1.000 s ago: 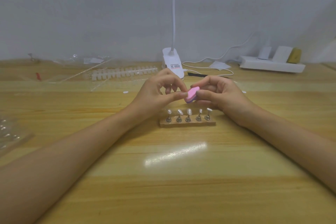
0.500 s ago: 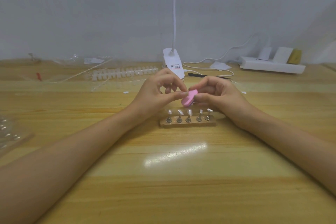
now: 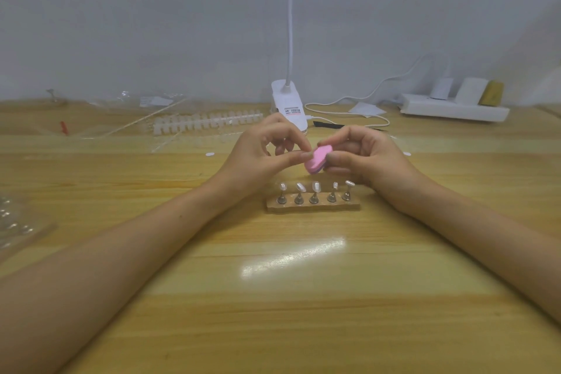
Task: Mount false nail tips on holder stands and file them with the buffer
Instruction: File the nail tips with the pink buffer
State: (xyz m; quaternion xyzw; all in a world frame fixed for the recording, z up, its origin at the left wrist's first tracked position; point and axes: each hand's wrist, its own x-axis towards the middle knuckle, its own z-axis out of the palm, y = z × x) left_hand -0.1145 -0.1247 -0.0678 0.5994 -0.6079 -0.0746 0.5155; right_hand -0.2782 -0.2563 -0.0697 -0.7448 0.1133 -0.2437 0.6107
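Landmark: flat wooden holder base (image 3: 312,207) on the pale wooden table (image 3: 273,297), carrying five small metal stands (image 3: 313,198), each topped with a clear false nail tip (image 3: 315,184).
Buffer: pink oval buffer (image 3: 318,159) held just behind and above the base, gripped by the right hand (image 3: 368,155) between thumb and curled fingers.
Pinch: left hand (image 3: 261,152) alongside, thumb and forefinger closed at the buffer's edge; whether a tip sits between them is too small to tell.
Risk: a dropped wrist or slipped stroke would likely topple the stands just below; a loose tip could flick away.
Room: open table in front of the base; behind it, a white lamp clamp (image 3: 288,106) and white strip of spare tips (image 3: 206,124).
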